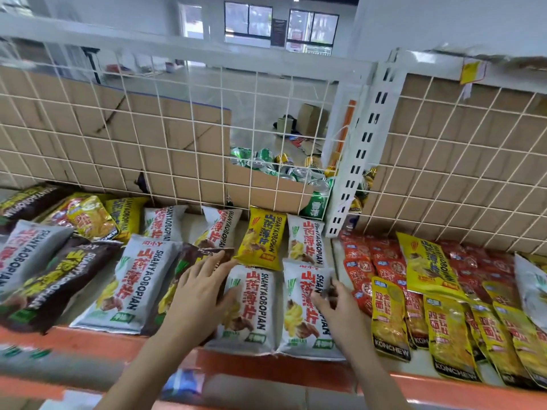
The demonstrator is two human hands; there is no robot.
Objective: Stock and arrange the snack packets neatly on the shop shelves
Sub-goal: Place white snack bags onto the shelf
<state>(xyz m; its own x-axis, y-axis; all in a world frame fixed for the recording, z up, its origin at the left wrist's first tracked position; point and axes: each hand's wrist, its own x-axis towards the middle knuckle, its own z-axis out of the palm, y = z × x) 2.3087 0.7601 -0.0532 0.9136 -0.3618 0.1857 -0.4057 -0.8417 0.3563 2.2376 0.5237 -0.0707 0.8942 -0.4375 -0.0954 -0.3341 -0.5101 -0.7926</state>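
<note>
Snack packets lie flat on a shelf with an orange front lip (88,340). My left hand (198,294) rests with straight fingers over a dark brown packet (189,254), its thumb spread onto the white packet (251,306) beside it. My right hand (337,303) pinches the right edge of another white packet (299,309) at the shelf's front. Behind these lie a yellow packet (263,241) and more white ones (305,238). Further left are a white packet (130,282) and a brown one (50,288).
A white wire mesh back (148,128) backed with cardboard rises behind the shelf. Through a gap I see green and gold cans (296,173). A white slotted upright (361,161) divides the bays. Right of it lie red packets (370,261) and yellow Konchew packets (387,321).
</note>
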